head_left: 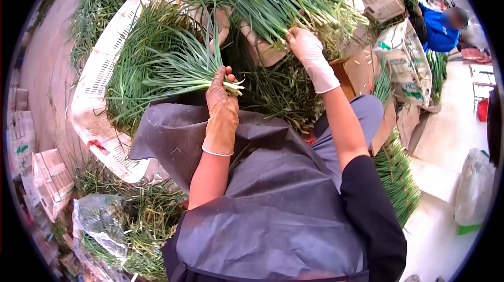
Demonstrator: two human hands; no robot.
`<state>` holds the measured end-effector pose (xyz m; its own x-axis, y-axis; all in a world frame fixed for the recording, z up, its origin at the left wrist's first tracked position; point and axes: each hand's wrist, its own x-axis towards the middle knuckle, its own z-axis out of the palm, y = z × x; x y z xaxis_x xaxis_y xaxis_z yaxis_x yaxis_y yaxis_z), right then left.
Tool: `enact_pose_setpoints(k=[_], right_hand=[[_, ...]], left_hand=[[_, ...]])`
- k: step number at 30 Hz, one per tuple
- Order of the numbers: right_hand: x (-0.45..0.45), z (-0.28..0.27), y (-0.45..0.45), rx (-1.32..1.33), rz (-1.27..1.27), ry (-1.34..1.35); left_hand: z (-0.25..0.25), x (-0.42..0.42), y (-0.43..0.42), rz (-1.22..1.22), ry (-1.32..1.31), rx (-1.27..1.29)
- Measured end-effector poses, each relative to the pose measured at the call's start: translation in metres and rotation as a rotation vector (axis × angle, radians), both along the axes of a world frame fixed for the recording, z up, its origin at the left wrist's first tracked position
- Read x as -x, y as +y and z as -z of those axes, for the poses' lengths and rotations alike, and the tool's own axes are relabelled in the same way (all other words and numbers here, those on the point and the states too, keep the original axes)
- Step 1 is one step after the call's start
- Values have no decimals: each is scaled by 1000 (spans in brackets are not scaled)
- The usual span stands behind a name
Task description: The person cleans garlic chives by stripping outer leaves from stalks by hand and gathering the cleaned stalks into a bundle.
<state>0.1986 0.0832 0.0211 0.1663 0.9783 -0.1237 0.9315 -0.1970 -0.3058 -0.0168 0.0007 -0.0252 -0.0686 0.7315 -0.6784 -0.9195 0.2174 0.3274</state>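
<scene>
My left hand (222, 93), in a stained orange-brown glove, is closed round the pale stem ends of a small bunch of garlic chives (181, 66). The green leaves fan out to the left, above the dark apron (273, 161) on my lap. A large pile of garlic chives (262, 1) lies in front of me, its pale stem ends to the right. At that pile's near edge, my right hand (306, 48), in a thin whitish glove, has its fingers pinched together on some stems. Its fingertips are partly hidden among them.
A white plastic crate (97, 80) with loose greens stands at left. Trimmed leaves (283, 87) lie in front of my lap. Upright chives (396, 177) stand at right, near a white sack (401, 66). A person in blue (441, 30) is at upper right. A plastic bag (102, 219) lies lower left.
</scene>
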Motion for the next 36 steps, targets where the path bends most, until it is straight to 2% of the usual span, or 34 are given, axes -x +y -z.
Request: enact_pose_setpoints(k=[1,3,4,5,7,8,9,11,12,13,15,17,18,19,23,24,25,27,28,29,31,32,34,36], right_hand=[[0,4,-4,-18,-73,27],[1,3,-3,124,22,536],[-2,3,-3,4,-24,60],[-3,3,-4,-24,-60,-95],[-4,1,-8,-79,-78,2],[5,-15,-11,-55,76,183],[-6,-2,-5,-153,111,359],[-14,-27,-5,-198,209,865],[-8,-48,-11,-284,237,1075],[-24,-48,-5,-286,142,1334],[-30,-49,-6,-305,174,1319],[-38,-25,-8,-4,403,1382],[-28,-31,-23,67,203,1406],[-15,-36,-37,77,131,1445],[38,-24,-88,251,75,1339],[45,-12,-96,299,46,1307],[50,-4,-103,317,34,1273],[53,2,-111,349,-7,1238],[44,19,-110,287,-125,1107],[47,13,-111,286,-121,1109],[61,-10,-110,-379,-374,300],[65,-13,-107,-507,-425,182],[64,-3,-110,-526,-421,179],[68,7,-107,-608,-410,261]], left_hand=[[-2,0,1,3,2,-9],[-4,0,1,43,26,2],[2,-2,0,42,8,-19],[2,-3,-1,42,25,-42],[3,-7,0,39,23,-16],[1,-7,0,39,30,-5],[2,-7,-4,39,31,5],[1,-8,0,17,5,-14],[1,-9,0,27,20,-15],[1,-9,0,28,22,-17],[3,-10,-1,42,13,-37],[3,-11,-2,83,28,-56],[2,-13,-1,99,32,-58],[2,-15,1,100,35,-56],[-4,-18,-4,299,-14,-236],[-9,-25,-5,224,75,-212],[-14,-27,-4,212,4,-284],[-8,-20,-5,288,-48,-290],[-6,-22,-6,291,-48,-287],[-5,-22,-6,277,14,-247],[-3,-23,-4,268,81,-213],[-2,-25,-4,249,104,-213],[-2,-28,-5,234,122,-215],[-6,-25,-4,205,1,-244]])
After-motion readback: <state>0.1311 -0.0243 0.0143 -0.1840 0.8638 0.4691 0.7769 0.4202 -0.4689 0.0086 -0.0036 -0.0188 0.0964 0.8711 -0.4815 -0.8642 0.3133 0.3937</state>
